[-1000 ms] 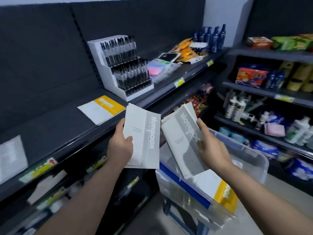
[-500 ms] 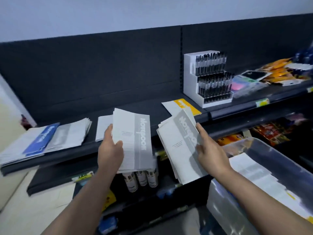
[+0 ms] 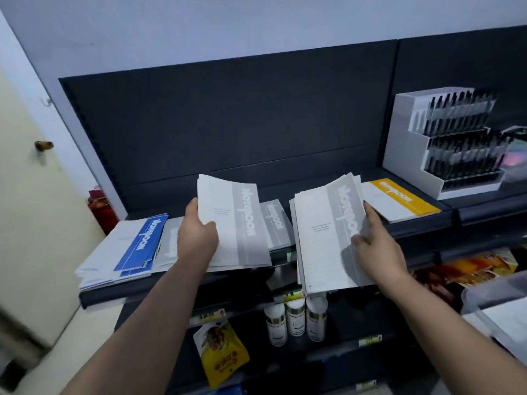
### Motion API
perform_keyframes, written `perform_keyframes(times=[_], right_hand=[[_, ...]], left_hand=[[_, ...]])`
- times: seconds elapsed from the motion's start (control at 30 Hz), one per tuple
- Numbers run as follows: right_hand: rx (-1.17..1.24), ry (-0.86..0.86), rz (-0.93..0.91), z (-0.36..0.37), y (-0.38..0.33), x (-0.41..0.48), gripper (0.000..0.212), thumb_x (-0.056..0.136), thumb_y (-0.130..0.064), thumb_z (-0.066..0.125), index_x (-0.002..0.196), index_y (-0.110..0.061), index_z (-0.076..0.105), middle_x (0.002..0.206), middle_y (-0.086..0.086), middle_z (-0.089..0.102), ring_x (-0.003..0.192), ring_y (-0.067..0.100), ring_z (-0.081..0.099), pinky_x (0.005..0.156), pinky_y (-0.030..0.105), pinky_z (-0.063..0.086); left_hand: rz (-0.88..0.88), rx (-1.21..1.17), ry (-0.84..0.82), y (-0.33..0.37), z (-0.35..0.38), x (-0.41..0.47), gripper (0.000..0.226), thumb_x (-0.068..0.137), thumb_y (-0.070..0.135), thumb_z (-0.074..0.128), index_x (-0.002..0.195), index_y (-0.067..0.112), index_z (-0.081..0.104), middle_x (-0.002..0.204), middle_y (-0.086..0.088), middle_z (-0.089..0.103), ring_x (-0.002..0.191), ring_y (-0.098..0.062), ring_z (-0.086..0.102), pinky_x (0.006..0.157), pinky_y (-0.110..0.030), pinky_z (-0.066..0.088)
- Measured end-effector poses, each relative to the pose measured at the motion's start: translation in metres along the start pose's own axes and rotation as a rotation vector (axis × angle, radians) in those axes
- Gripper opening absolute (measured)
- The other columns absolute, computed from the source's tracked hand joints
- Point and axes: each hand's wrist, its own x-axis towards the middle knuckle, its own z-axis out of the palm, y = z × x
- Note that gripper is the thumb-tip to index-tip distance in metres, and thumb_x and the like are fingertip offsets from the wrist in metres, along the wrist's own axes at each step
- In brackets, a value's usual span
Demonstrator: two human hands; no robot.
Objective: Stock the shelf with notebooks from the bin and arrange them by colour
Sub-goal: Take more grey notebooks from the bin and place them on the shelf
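Note:
My left hand (image 3: 196, 240) grips a grey notebook (image 3: 236, 223) by its left edge, held over the dark shelf (image 3: 427, 223). My right hand (image 3: 376, 249) holds a small stack of grey notebooks (image 3: 325, 235) in front of the shelf edge. On the shelf lie a blue notebook pile (image 3: 137, 243) at the left, grey notebooks (image 3: 273, 220) behind my left hand's notebook, and a yellow notebook (image 3: 399, 199) at the right. The clear bin (image 3: 496, 306) shows at the right edge with white paper inside.
A white pen display (image 3: 445, 143) stands at the shelf's right end. Lower shelves hold white bottles (image 3: 296, 317), a yellow pouch (image 3: 222, 354) and orange packets (image 3: 470, 266). A cream door (image 3: 28, 195) and a red extinguisher (image 3: 99, 206) are at the left.
My view swung left from the bin toward the shelf. Both hands carried their grey notebooks up and forward, over the shelf's front edge. The bin slid to the right edge.

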Motion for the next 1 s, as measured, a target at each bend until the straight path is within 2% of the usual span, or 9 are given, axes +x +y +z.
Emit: perform_keyframes(times=[0.13, 0.27, 0.4, 0.5, 0.6, 0.67, 0.73, 0.83, 1.0], right_hand=[[0.128, 0.036, 0.053, 0.002, -0.002, 0.011, 0.068, 0.094, -0.014, 0.047, 0.149, -0.04, 0.017, 0.139, 0.006, 0.052, 0.116, 0.037, 0.053, 0.087, 0.042, 0.045], [0.172, 0.034, 0.072, 0.004, 0.001, 0.029, 0.069, 0.093, -0.014, 0.048, 0.148, -0.042, 0.019, 0.143, -0.004, 0.048, 0.118, 0.033, 0.052, 0.088, 0.04, 0.045], [0.21, 0.005, 0.078, 0.006, 0.011, 0.056, 0.069, 0.092, -0.014, 0.049, 0.148, -0.042, 0.02, 0.145, -0.006, 0.046, 0.12, 0.031, 0.052, 0.092, 0.042, 0.046], [0.288, -0.048, 0.06, 0.004, 0.017, 0.083, 0.066, 0.09, -0.01, 0.05, 0.143, -0.043, 0.028, 0.132, -0.012, 0.053, 0.118, 0.028, 0.054, 0.096, 0.047, 0.046], [0.335, -0.094, 0.03, 0.004, 0.017, 0.106, 0.065, 0.09, -0.007, 0.049, 0.141, -0.044, 0.033, 0.116, -0.022, 0.056, 0.114, 0.022, 0.056, 0.099, 0.045, 0.044], [0.355, -0.137, 0.008, 0.007, 0.013, 0.117, 0.063, 0.091, -0.005, 0.049, 0.14, -0.042, 0.034, 0.108, -0.03, 0.056, 0.109, 0.017, 0.056, 0.097, 0.04, 0.044], [0.363, -0.182, -0.004, 0.013, 0.008, 0.125, 0.065, 0.09, -0.006, 0.048, 0.142, -0.041, 0.033, 0.115, -0.028, 0.056, 0.11, 0.014, 0.056, 0.097, 0.038, 0.044], [0.359, -0.244, -0.026, 0.029, 0.0, 0.132, 0.068, 0.086, -0.011, 0.05, 0.141, -0.046, 0.03, 0.126, -0.019, 0.059, 0.112, 0.015, 0.058, 0.099, 0.044, 0.046], [0.395, -0.339, -0.089, 0.059, -0.032, 0.129, 0.064, 0.089, -0.005, 0.049, 0.137, -0.045, 0.037, 0.109, -0.022, 0.061, 0.101, 0.016, 0.062, 0.092, 0.046, 0.05]], left_hand=[[0.016, -0.05, -0.031, 0.007, 0.018, 0.031, 0.058, 0.09, 0.002, 0.042, 0.143, 0.026, 0.04, 0.112, 0.006, 0.059, 0.096, -0.02, 0.055, 0.083, -0.032, 0.046], [0.027, -0.037, -0.082, 0.01, 0.037, 0.053, 0.054, 0.088, 0.001, 0.042, 0.136, 0.025, 0.045, 0.104, 0.005, 0.06, 0.092, -0.021, 0.057, 0.078, -0.032, 0.046], [-0.064, -0.014, -0.117, 0.008, 0.067, 0.068, 0.042, 0.088, 0.004, 0.046, 0.127, 0.017, 0.05, 0.104, -0.003, 0.063, 0.094, -0.026, 0.059, 0.078, -0.035, 0.05], [-0.133, 0.172, -0.197, 0.001, 0.092, 0.072, 0.038, 0.086, 0.005, 0.051, 0.123, 0.009, 0.048, 0.114, -0.012, 0.062, 0.102, -0.031, 0.059, 0.083, -0.034, 0.05], [-0.119, 0.543, -0.283, -0.006, 0.106, 0.07, 0.05, 0.083, 0.01, 0.057, 0.131, 0.007, 0.041, 0.125, -0.017, 0.054, 0.116, -0.034, 0.052, 0.092, -0.035, 0.045], [-0.108, 0.695, -0.252, -0.005, 0.107, 0.07, 0.055, 0.082, 0.016, 0.062, 0.132, 0.011, 0.041, 0.132, -0.016, 0.041, 0.122, -0.033, 0.041, 0.091, -0.035, 0.042], [-0.098, 0.735, -0.217, -0.001, 0.101, 0.072, 0.055, 0.078, 0.021, 0.067, 0.128, 0.015, 0.045, 0.131, -0.013, 0.036, 0.122, -0.031, 0.036, 0.085, -0.034, 0.043], [-0.123, 0.714, -0.193, 0.0, 0.086, 0.079, 0.053, 0.081, 0.02, 0.065, 0.131, 0.017, 0.047, 0.132, -0.012, 0.038, 0.124, -0.031, 0.036, 0.085, -0.036, 0.043], [-0.143, 0.614, 0.007, -0.008, 0.036, 0.079, 0.047, 0.089, 0.008, 0.051, 0.136, 0.013, 0.047, 0.135, -0.016, 0.041, 0.124, -0.035, 0.042, 0.095, -0.041, 0.042]])
